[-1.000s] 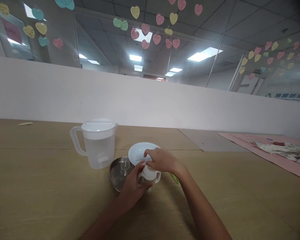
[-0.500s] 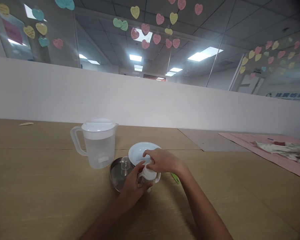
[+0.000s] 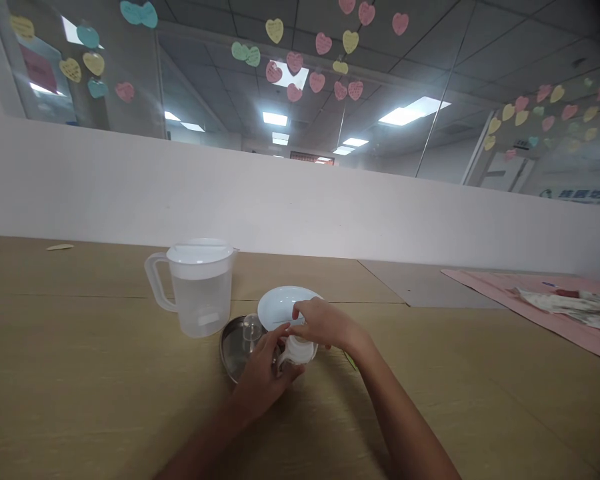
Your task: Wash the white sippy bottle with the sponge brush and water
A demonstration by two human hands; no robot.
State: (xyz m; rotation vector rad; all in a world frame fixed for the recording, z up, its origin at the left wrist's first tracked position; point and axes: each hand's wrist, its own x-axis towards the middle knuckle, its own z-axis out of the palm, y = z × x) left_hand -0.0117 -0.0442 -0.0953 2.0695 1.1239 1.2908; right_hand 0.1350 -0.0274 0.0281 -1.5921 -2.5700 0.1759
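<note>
My left hand [image 3: 265, 370] is wrapped round a small baby bottle [image 3: 300, 351] with a white collar and side handles. My right hand [image 3: 325, 323] reaches over from the right, its thumb and fingertips pinched at the bottle's top; what exactly they grip there is partly hidden. Just left of the bottle lies a steel dish [image 3: 233, 350], and a clear plastic cap [image 3: 252, 328] stands in it. Behind my hands is a pale bowl [image 3: 280, 303], partly covered by my right hand. A green utensil [image 3: 351, 361] shows a little under my right wrist.
A lidded clear pitcher [image 3: 203, 293] holding water stands at the left behind the dish. Far right, a pink cloth [image 3: 480, 285] carries some light fabric pieces. A flat wooden piece [image 3: 60, 247] lies at the far left, and a white wall [image 3: 280, 207] bounds the table.
The bottle has tipped so more of its collar top faces me, and its right handle is now mostly hidden. My right fingers have shifted slightly at its top. The view has moved a little.
</note>
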